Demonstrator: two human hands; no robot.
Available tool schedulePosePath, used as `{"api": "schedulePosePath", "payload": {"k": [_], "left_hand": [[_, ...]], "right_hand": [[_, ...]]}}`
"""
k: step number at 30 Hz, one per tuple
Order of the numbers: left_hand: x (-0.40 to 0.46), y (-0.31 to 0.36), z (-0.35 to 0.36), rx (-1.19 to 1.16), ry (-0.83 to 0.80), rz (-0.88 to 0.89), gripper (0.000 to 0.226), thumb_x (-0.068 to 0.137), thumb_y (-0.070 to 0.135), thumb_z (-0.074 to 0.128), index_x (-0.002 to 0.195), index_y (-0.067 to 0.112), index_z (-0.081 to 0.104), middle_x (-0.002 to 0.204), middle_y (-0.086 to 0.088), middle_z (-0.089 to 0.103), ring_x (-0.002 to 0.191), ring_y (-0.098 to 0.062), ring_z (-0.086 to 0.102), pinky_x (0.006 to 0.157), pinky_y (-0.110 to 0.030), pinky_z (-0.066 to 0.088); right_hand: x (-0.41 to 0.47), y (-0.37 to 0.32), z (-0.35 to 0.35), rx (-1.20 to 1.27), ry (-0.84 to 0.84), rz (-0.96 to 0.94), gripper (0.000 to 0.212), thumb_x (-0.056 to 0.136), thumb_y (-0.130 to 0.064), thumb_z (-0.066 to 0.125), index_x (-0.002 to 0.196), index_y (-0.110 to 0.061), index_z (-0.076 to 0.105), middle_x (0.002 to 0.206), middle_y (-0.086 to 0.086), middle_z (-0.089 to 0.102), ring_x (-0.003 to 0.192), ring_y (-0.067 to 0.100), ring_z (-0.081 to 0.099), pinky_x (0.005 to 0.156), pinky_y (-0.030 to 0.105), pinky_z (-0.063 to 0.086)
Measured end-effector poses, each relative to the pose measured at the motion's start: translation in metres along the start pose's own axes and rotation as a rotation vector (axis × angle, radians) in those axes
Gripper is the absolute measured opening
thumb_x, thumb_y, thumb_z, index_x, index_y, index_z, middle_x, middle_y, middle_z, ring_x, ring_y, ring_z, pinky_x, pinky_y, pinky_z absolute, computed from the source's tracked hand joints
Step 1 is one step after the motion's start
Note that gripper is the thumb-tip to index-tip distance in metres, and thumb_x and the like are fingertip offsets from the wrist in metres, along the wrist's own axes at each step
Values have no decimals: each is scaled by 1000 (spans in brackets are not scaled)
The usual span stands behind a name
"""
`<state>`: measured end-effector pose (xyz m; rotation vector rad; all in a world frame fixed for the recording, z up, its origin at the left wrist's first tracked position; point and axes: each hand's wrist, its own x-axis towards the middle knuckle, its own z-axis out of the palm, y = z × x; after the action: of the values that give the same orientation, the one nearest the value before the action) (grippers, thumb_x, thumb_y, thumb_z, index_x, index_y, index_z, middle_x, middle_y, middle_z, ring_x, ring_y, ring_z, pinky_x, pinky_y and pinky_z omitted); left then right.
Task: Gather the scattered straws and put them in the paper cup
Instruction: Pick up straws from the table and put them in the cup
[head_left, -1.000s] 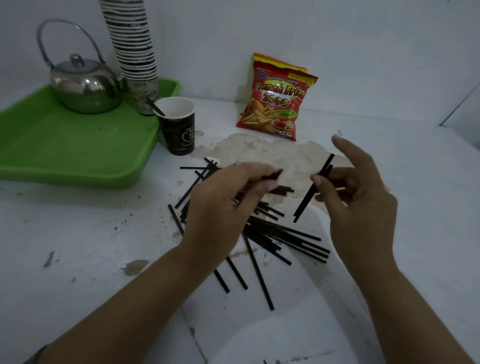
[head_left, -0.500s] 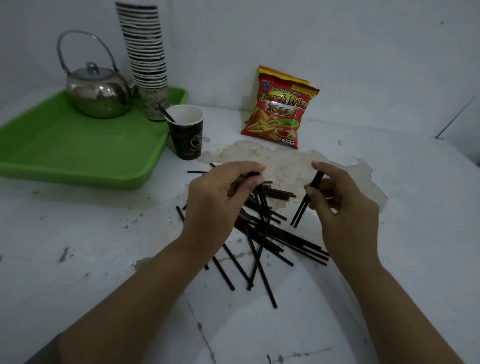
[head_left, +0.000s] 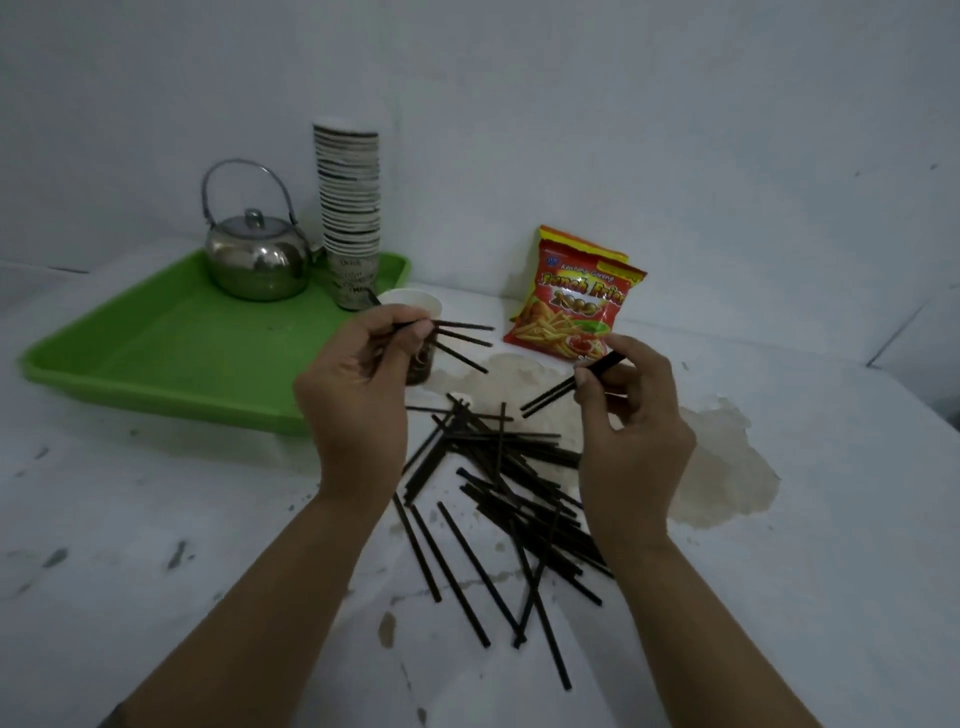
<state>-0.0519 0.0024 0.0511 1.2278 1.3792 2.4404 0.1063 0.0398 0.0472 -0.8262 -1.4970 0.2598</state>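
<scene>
straws: we see thin black sticks, straight and matte, all about the same length; the loose pile (head_left: 498, 499) lies criss-crossed on the desk at frame centre, fanning down toward lower centre, between the two forearms.
left hand: our left hand (head_left: 358, 384) is closed in a pinch on three straws (head_left: 462, 340); they splay out to the right from the fingertips, raised off the desk, right in front of the cup.
right hand: our right hand (head_left: 631, 421) is closed, thumb and fingers gripping two straws (head_left: 550, 397) held side by side; they angle down-left from the grip, free ends above the top of the pile.
paper cup: the paper cup (head_left: 415, 301) is dark-walled with a white inside, upright, centre of frame just above the left hand; mostly hidden behind the fingers, so we cannot tell what is in it.
desk: the white desk (head_left: 779, 597) is scuffed, with a tan patch where the surface has peeled, right of centre.
tray: the green tray (head_left: 171, 353) sits at mid left, its right edge beside the cup.
kettle: the steel kettle (head_left: 254, 254) stands on the tray's far side.
cup stack: a tall stack of cups (head_left: 350, 208) stands just right of the kettle.
snack bag: a red snack bag (head_left: 571, 301) leans against the wall, upper centre-right.
</scene>
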Motion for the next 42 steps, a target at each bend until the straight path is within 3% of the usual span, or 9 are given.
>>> {"api": "schedulePosePath", "payload": {"k": [7, 15, 22, 26, 29, 32, 35, 38, 42], "left_hand": [[32, -10, -11, -25, 200, 8, 22, 77, -7, 66, 92, 9, 67, 79, 21, 72, 84, -4, 68, 82, -20, 52], [67, -21, -11, 409, 28, 161, 16, 76, 8, 71, 91, 15, 73, 86, 9, 70, 80, -2, 64, 76, -14, 51], [87, -41, -5, 687, -223, 223, 16, 81, 14, 68, 96, 15, 72, 92, -6, 73, 87, -22, 64, 78, -36, 52], [89, -58, 1, 981, -390, 209, 23, 85, 16, 61, 106, 21, 69, 114, -17, 64, 109, -33, 53, 99, -44, 36], [84, -61, 1, 1061, -481, 206, 39, 92, 9, 48, 130, 16, 49, 138, -17, 46, 135, -26, 31, 114, -39, 7], [77, -54, -1, 1054, -483, 245, 54, 89, -4, 46, 139, 9, 33, 142, -11, 44, 139, -24, 23, 113, -38, -2], [67, -43, -7, 953, -472, 277, 46, 91, 8, 47, 136, 8, 38, 138, -11, 49, 134, -28, 33, 112, -39, 6], [41, -35, -14, 829, -445, 377, 38, 90, 18, 42, 125, 12, 53, 122, -4, 62, 119, -24, 49, 108, -44, 31], [1, -30, -14, 719, -707, 469, 25, 86, 11, 58, 109, 17, 64, 107, 0, 67, 100, -18, 56, 84, -37, 45]], "right_hand": [[29, -29, 82, 145, 175, -33, 18, 86, -7, 61, 102, -11, 55, 87, -1, 62, 76, 9, 61, 71, 13, 49], [50, -18, 137, 26, -62, -85, 19, 89, -8, 56, 108, -10, 55, 84, 8, 66, 74, 20, 61, 65, 33, 51], [45, -2, 150, -199, -240, -87, 28, 89, -8, 55, 115, -15, 57, 87, 13, 69, 80, 27, 61, 64, 39, 52], [41, -2, 146, -262, -335, -193, 16, 82, -3, 59, 93, -6, 70, 78, 15, 71, 83, 34, 59, 70, 43, 52], [38, 0, 141, -254, -374, -110, 31, 84, -7, 58, 115, -8, 62, 102, 16, 70, 105, 33, 55, 87, 45, 48], [39, 3, 125, -217, -376, -57, 33, 87, -12, 56, 120, -13, 59, 116, 9, 66, 117, 27, 49, 99, 41, 41], [34, 6, 96, -162, -333, -22, 21, 87, -10, 56, 105, -14, 65, 113, 4, 66, 112, 21, 50, 95, 37, 43], [16, 13, 59, -170, -341, -2, 16, 85, -5, 59, 94, -15, 67, 103, 0, 68, 103, 19, 55, 88, 30, 43], [-12, 25, 13, -203, -441, 26, 16, 83, -15, 54, 91, -16, 68, 89, -7, 65, 89, 15, 59, 76, 30, 51]]}}
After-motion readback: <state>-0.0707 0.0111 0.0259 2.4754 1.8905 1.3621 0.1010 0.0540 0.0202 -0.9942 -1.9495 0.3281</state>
